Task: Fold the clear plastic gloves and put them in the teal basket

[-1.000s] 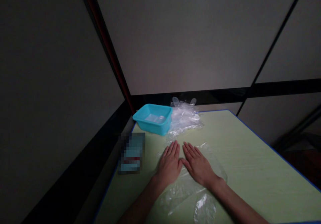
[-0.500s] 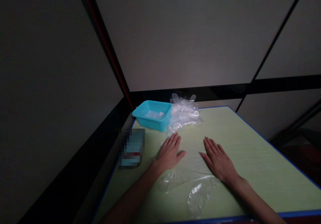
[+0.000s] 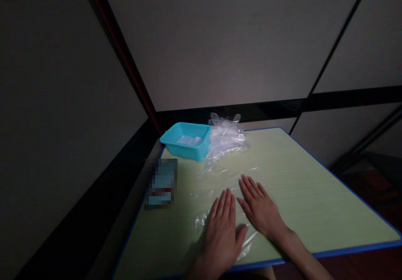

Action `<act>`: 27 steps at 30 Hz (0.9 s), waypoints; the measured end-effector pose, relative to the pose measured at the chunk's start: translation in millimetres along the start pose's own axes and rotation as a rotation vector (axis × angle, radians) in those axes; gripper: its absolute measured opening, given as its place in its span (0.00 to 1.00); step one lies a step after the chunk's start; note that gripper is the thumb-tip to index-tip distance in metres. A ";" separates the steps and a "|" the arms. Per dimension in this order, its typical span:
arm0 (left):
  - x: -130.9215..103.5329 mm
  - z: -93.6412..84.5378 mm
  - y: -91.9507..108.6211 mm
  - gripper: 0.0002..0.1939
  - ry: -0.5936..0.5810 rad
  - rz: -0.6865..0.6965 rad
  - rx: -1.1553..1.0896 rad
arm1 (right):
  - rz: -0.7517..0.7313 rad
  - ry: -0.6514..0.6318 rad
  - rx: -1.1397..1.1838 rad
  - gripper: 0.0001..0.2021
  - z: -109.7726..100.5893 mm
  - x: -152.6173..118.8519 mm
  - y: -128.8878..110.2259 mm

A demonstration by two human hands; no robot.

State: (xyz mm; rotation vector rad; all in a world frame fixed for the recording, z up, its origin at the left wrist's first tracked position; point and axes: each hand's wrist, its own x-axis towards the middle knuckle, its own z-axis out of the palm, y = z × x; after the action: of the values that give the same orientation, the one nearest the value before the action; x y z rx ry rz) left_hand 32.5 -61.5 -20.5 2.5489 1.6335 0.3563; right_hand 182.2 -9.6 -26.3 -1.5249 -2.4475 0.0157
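A thin, clear plastic disposable glove point(image 3: 220, 183) lies spread on the table, partly wrinkled, its outline hard to follow. My left hand point(image 3: 222, 236) is flat over its near part, fingers stretched forward and thumb out to the right. To the right and a little farther off, my right hand point(image 3: 260, 209) rests palm down on the plastic with its fingers extended. Neither hand grips anything. Both cover parts of the glove.
At the back of the pale green table point(image 3: 307, 196) stands a blue plastic basket point(image 3: 188, 151) with clear plastic inside. Beside it is a loose pile of clear plastic gloves point(image 3: 226, 140). A pixelated flat item point(image 3: 161, 183) lies at the left edge. Wall panels border the table's back.
My left hand has come back toward the near edge, over the plastic's lower part. My right hand has shifted slightly left. The view has tilted a little.
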 end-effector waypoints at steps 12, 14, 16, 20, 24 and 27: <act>-20.5 -32.0 -20.5 0.28 -0.119 0.173 -0.221 | -0.133 0.031 0.153 0.18 -36.3 -43.8 48.9; -21.3 -36.1 -20.7 0.22 -0.120 0.153 -0.327 | -0.302 -0.049 0.187 0.12 -49.6 -48.9 33.5; -21.6 -37.7 -20.2 0.20 -0.117 0.139 -0.428 | -0.411 -0.121 0.201 0.10 -56.4 -50.9 16.5; -23.0 -36.2 -19.1 0.31 -0.118 0.171 -0.515 | -0.446 -0.076 0.244 0.10 -51.9 -46.3 -4.5; -24.1 -28.7 -15.2 0.36 -0.049 0.093 -0.476 | -0.407 -0.080 0.327 0.09 -47.3 -35.4 -5.6; -17.6 -20.0 -10.8 0.27 0.120 -0.024 -0.478 | -0.346 -0.076 0.313 0.09 -49.4 -27.6 -2.7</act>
State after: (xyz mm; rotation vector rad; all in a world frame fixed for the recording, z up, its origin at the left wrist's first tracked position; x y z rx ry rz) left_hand 11.0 -73.8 -5.8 2.1822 1.3998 0.8026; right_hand 202.3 -41.5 16.0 -0.9783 -2.5845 0.3777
